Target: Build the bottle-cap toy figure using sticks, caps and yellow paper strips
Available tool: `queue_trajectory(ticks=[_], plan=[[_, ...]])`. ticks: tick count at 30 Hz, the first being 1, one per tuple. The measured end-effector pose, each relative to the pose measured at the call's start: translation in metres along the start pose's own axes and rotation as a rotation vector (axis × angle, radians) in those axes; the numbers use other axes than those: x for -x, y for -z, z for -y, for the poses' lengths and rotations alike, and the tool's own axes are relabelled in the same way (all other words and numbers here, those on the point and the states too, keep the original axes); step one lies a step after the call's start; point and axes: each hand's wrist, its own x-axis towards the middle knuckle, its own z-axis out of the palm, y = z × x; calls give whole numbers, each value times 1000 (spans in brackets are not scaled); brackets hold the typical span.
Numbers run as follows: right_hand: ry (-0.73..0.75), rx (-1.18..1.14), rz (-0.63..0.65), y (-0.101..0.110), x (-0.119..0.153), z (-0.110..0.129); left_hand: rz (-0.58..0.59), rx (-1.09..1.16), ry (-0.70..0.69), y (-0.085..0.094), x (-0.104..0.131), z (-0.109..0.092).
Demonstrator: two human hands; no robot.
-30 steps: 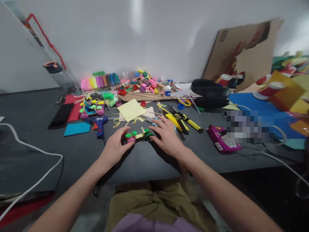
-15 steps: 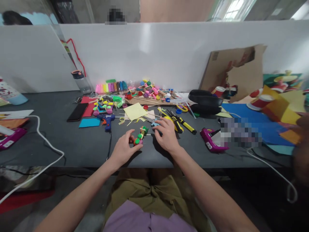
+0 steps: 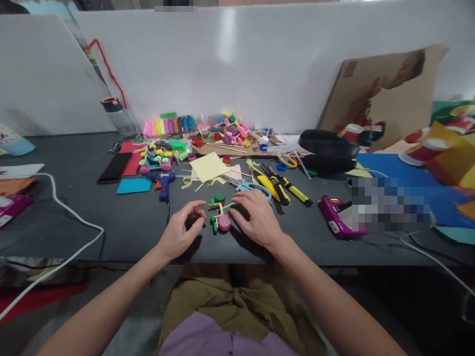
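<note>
Between my hands on the dark table sits a small model made of thin wooden sticks, green clay blobs and round caps, one pink on top and one green. My left hand is just left of it, fingers curled but apart, with a gap to the model. Close on its right side is my right hand, thumb and fingers apart. A thin stick runs from the model toward the right fingertips; whether they touch it is unclear. Light-blue scissors lie just beyond the right fingers, partly hidden.
A blue glue gun, blue card and black phone lie left. Yellow paper and clay pieces are ahead. Yellow-black cutters, a purple tool and a black case lie right. A white cable crosses at left.
The model has turned, so its pink cap now faces up. My left hand has come off it, and its fingers are now apart from it. The camera view has tilted down.
</note>
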Motion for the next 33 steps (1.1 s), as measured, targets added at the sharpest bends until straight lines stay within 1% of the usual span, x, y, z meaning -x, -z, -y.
queue_trajectory(ticks=[3,6,12,16,18,20,25,28,33], plan=[[-1,-75,109,2,9,18,-28,10,21,4,-1,2],[-34,-154,168,3,15,26,-34,19,43,6,-3,3],[-206,-369,152,6,18,16,-92,50,94,5,-9,6],[-347,-656,157,13,25,7,-105,106,93,3,-19,7],[-388,-829,166,19,29,3,-81,158,78,1,-25,2],[-410,-980,156,23,35,0,-33,226,45,-1,-29,-7],[-421,-1246,104,25,46,-4,154,359,-110,-4,-31,-31],[-426,-1330,88,26,49,-4,213,349,-166,-7,-27,-44],[-453,-1346,84,40,44,-2,202,316,-226,-9,-21,-56]])
